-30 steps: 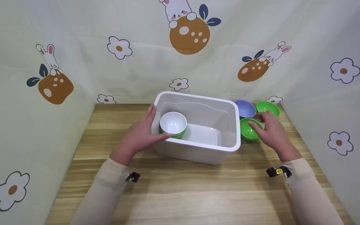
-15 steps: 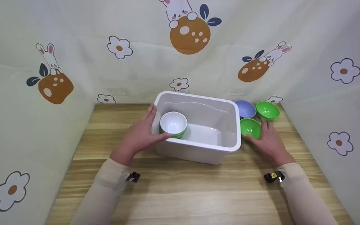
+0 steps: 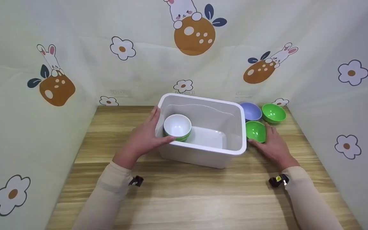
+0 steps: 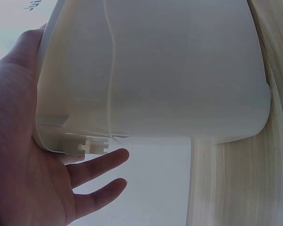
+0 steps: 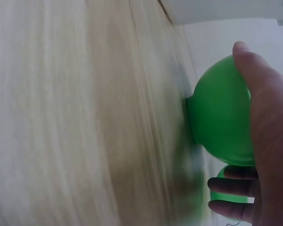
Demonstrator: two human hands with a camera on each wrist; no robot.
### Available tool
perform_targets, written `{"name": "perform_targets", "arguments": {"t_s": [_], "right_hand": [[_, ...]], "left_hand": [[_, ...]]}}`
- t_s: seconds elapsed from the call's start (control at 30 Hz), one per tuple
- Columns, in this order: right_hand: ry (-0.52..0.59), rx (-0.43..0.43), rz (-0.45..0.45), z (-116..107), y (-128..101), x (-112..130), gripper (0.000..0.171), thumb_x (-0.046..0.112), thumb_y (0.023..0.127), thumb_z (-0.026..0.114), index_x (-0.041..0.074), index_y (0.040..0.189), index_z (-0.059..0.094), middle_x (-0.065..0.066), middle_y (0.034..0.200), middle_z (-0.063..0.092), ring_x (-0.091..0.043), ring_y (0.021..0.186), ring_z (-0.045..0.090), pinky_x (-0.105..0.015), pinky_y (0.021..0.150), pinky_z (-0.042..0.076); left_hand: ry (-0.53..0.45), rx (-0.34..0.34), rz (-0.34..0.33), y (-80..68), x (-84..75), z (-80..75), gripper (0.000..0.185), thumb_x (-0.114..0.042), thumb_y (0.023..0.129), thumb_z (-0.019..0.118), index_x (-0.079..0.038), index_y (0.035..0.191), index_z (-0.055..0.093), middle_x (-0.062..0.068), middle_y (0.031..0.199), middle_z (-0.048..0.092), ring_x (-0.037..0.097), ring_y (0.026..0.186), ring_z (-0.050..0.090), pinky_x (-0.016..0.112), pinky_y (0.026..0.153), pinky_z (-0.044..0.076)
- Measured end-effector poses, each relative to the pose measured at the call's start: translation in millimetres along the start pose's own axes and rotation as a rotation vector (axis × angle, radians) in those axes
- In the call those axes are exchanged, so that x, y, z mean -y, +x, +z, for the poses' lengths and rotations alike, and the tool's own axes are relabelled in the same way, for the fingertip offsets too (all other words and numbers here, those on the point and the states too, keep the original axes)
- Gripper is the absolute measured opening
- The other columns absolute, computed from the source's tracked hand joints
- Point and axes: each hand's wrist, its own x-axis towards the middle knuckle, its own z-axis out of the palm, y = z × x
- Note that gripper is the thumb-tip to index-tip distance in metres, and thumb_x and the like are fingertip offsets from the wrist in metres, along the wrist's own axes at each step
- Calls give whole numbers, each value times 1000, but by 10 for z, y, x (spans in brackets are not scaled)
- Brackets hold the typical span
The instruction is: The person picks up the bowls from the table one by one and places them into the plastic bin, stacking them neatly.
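Note:
A white plastic bin (image 3: 217,159) stands mid-table with a white bowl with a green outside (image 3: 177,127) in its left end. My left hand (image 3: 145,135) holds the bin's left wall, palm flat on it, thumb over the near rim; the left wrist view shows that hand (image 4: 33,165) against the bin wall (image 4: 155,70). Just right of the bin, my right hand (image 3: 272,143) grips a green bowl (image 3: 256,131) tipped on its edge. In the right wrist view the thumb and fingers of my right hand (image 5: 236,122) wrap the green bowl (image 5: 217,108).
A purple bowl (image 3: 251,111) and a second green bowl (image 3: 274,112) sit behind the held one, near the back right corner. Patterned cloth walls close the wooden table (image 3: 184,198) on three sides. The bin's right half holds nothing.
My right hand drew back from above the bowls and closed round the near green bowl, tipping it up on its edge. Left hand and bin stayed put.

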Motion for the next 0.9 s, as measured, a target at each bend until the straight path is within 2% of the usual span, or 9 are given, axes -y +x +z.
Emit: {"name": "perform_targets", "arguments": {"t_s": [0.17,0.3,0.47,0.67,0.9], "right_hand": [[24,-3,-13,42,8,-41,117,70,97,74,-1,173,21,-35,170,33,-58,154,38,-75,121,35],[17,2,-16,56,15,-46,118,72,96,73,0,173,21,-35,169,35,-58,152,40,-75,120,36],[22,-2,-24,69,25,-52,117,71,97,73,0,173,21,-35,168,35,-57,151,42,-75,120,37],[20,-3,-34,72,28,-52,114,71,98,71,0,173,23,-32,166,39,-56,145,50,-74,114,44],[-22,15,-28,35,32,11,114,68,100,70,-1,174,18,-38,165,37,-64,139,51,-77,110,46]], "left_hand": [[-9,-2,-5,5,5,10,134,-78,85,80,-13,179,9,3,186,2,50,159,36,72,120,40],[-2,3,-13,9,4,10,136,-83,84,78,-14,179,8,2,186,0,49,160,35,72,120,40],[4,5,-13,8,-2,6,134,-79,86,79,-13,179,9,3,186,1,50,160,35,72,120,40],[-7,-11,-4,5,3,20,136,-82,83,79,-13,179,11,2,186,3,50,156,42,71,118,44],[-3,-18,3,6,3,20,130,-70,88,83,-11,179,11,6,187,5,50,156,41,71,118,43]]}}
